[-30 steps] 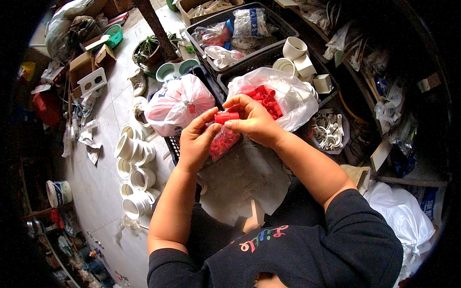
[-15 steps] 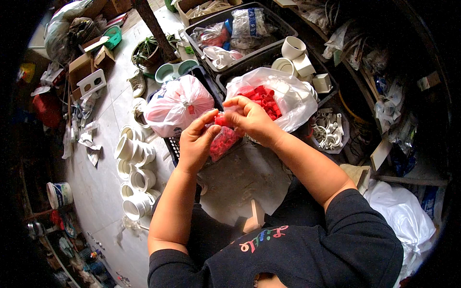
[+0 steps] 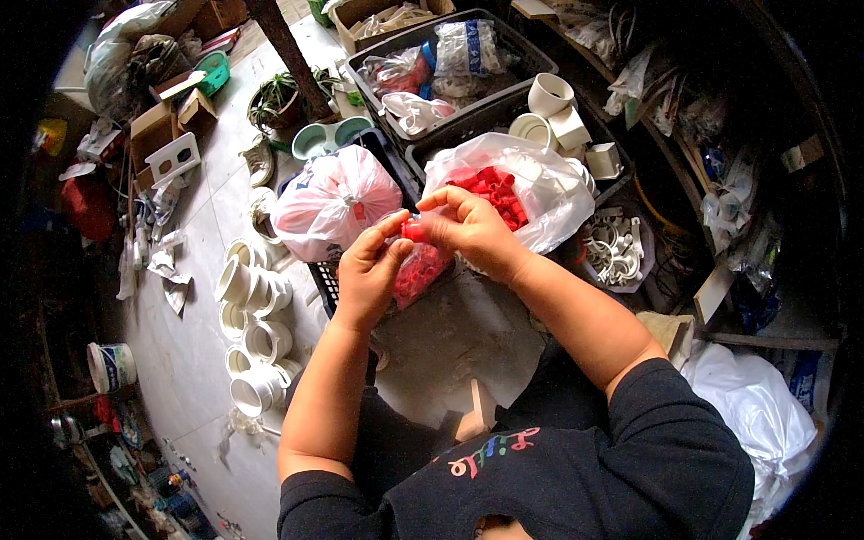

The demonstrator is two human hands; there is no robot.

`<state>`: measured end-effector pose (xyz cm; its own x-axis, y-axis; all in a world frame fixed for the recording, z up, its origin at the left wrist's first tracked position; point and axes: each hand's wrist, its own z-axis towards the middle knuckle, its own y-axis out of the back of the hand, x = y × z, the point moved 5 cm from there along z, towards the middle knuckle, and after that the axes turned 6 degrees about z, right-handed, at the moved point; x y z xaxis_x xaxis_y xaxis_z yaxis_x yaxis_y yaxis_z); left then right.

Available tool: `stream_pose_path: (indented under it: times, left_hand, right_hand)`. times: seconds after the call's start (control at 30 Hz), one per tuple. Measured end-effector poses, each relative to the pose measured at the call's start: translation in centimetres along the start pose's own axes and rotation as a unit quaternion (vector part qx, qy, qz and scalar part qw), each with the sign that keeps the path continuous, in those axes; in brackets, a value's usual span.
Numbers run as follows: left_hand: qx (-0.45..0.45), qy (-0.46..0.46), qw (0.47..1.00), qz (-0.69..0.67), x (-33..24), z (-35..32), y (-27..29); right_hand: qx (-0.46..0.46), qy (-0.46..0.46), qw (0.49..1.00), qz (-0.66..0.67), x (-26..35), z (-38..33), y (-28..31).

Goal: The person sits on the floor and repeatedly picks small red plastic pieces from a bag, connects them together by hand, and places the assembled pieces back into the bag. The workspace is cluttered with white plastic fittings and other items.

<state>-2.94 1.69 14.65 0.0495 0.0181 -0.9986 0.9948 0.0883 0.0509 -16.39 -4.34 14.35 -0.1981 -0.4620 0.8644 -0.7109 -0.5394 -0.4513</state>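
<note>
Between the fingertips of both hands is a small red plastic piece [image 3: 412, 229]; a bit of blue shows at its upper end. My left hand [image 3: 364, 270] pinches it from the left. My right hand [image 3: 475, 232] closes on it from the other side, its thumb blurred. Just below the fingers lies a clear bag of red pieces [image 3: 419, 274]. Beyond my right hand, a white plastic bag [image 3: 551, 211] stands open, with loose red plastic pieces [image 3: 495, 191] inside. A tied, pinkish-white bag [image 3: 328, 202] sits beyond my left hand.
White pipe fittings [image 3: 256, 391] stand in stacks on the tiled floor at left. Dark crates [image 3: 409, 139] hold bagged parts and white fittings at the back. A tub of white clips [image 3: 616, 247] is at right. A wooden block [image 3: 477, 412] stands near my lap.
The red piece has shifted slightly between my fingertips, and blue now shows at its top. My right thumb has moved a little; both arms stay nearly in place.
</note>
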Motion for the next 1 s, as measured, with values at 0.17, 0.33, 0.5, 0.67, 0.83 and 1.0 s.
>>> stream_pose_path:
  times: [0.17, 0.33, 0.5, 0.67, 0.83, 1.0]
  left_hand:
    - [-0.007, -0.01, 1.0, 0.018, 0.1, 0.0, 0.1]
    - [-0.02, -0.086, 0.99, 0.113, -1.3, 0.2, 0.1]
    - [-0.014, -0.056, 0.995, 0.081, -0.9, 0.1, 0.1]
    - [-0.006, -0.062, 0.995, 0.084, -1.1, 0.2, -0.2]
    - [-0.017, -0.072, 0.992, 0.1, -0.7, 0.3, 0.1]
    - [-0.017, -0.052, 0.995, 0.083, -0.6, 0.3, 0.1]
  right_hand:
    - [-0.056, 0.108, 0.989, -0.086, 0.3, -0.3, -0.5]
    - [-0.001, 0.001, 1.0, 0.019, 0.1, 0.0, 0.1]
    - [-0.043, 0.114, 0.992, -0.028, 0.7, -0.4, -1.1]
    - [0.006, -0.039, 0.999, 0.008, -0.6, 0.2, 0.5]
    - [-0.038, 0.119, 0.992, 0.03, 0.7, -0.5, -1.3]
    - [-0.028, -0.01, 1.0, -0.009, 0.0, -0.1, -0.4]
